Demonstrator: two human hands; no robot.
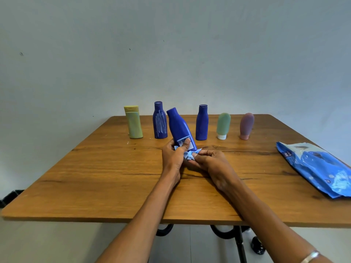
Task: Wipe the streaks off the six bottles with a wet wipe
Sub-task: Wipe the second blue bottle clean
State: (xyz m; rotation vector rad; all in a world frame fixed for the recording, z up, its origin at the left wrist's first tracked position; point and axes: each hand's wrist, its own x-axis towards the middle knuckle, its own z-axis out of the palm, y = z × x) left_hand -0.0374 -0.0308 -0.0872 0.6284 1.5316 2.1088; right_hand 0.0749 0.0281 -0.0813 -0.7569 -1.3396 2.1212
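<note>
Streaks remain on the scribbled bottle (160, 122), upright just left of the tilted blue bottle (180, 128) we grip in our left hand (173, 154); our right hand (207, 160) pinches the wet wipe (188, 155) at its base, so our left hand is nearer

The worktop (114, 168) is smooth, grained wood with a dull sheen. The blue bottle (179, 128) looks matt plastic, the wipe (189, 155) crumpled cloth, and the wipes pack (319, 168) at three o'clock glossy film.

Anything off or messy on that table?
The dark blue bottle, second from left in the row, has white scribbled streaks down its front. A few pale specks dot the table near the yellow bottle.
</note>
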